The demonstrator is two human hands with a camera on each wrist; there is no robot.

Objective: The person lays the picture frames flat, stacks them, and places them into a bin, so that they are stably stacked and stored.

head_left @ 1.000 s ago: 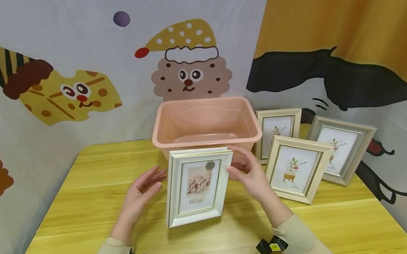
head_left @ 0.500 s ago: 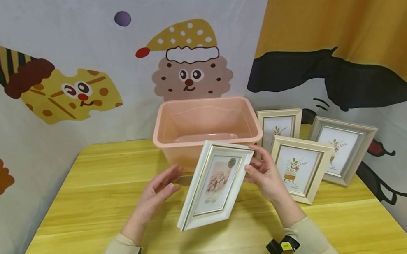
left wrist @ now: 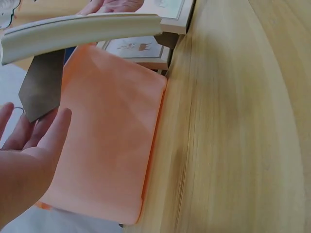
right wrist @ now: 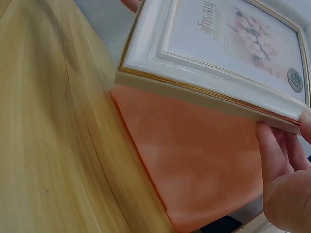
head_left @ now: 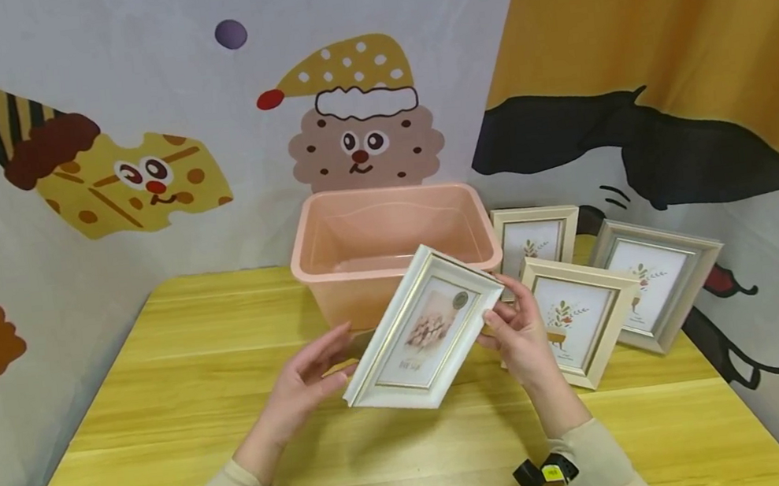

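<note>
A white picture frame (head_left: 417,343) with gold inner trim and a pink blossom print hangs tilted above the table, its face up towards the head camera. My right hand (head_left: 524,344) grips its right edge, thumb on the front and fingers behind. In the left wrist view a grey-brown stand leg (left wrist: 43,87) sticks out from the frame's back. The fingertips of my left hand (head_left: 297,383) are right at the free end of that leg, with the thumb apart from it. The frame hides part of the leg in the head view.
Behind the frame stands a pink plastic bin (head_left: 307,275) at the table's back edge. To the right stand a beige frame (head_left: 581,373), a silver frame (head_left: 690,259) and another beige frame (head_left: 567,232). A printed cloth (head_left: 186,66) hangs behind the wooden table (head_left: 166,425).
The white frame has moved right and tipped back, turning clockwise. My right hand has moved right with it. My left hand has come rightward to the stand leg, now swung out from the back.
</note>
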